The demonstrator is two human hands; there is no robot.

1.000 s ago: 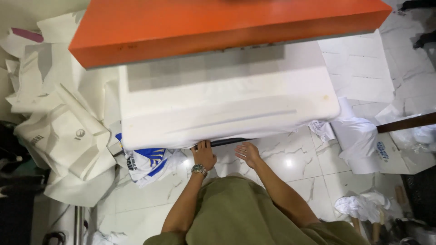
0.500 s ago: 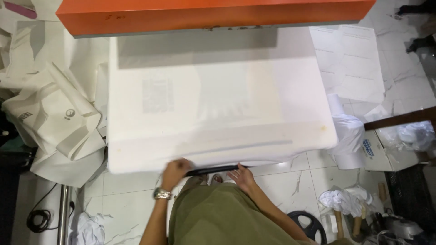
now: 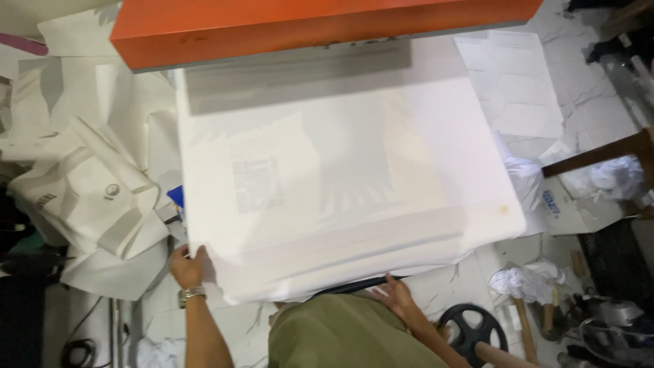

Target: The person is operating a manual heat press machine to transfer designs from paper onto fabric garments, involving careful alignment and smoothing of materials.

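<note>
Big white sheet [image 3: 340, 170] lies flat over a wide white press bed, w/ the orange upper platen [image 3: 306, 24] raised just past its far edge. Left hand [image 3: 187, 267] is at the sheet's near left corner, fingers curled onto the edge, pinching it; silver wristwatch [image 3: 191, 294] sits on that wrist. Right hand [image 3: 397, 298] is at the sheet's near edge, right of centre, fingers spread flat under the overhang, next to a black bar [image 3: 354, 286] that peeks out below the sheet; can't tell if it actually grips anything. Faint grey printed rectangle shows through the sheet, left of its centre. Left of the sheet: pile of white tote bags [image 3: 88, 197] w/ handles, overlapping each other. Right of the sheet: crumpled white bags [image 3: 524, 180] and a brown wooden chair leg [image 3: 599, 153]. Below the sheet's near right corner, on the marble tile floor: black wheel [image 3: 473, 327] and a wad of white cloth [image 3: 528, 281]. Person's olive shirt fills the bottom centre.
</note>
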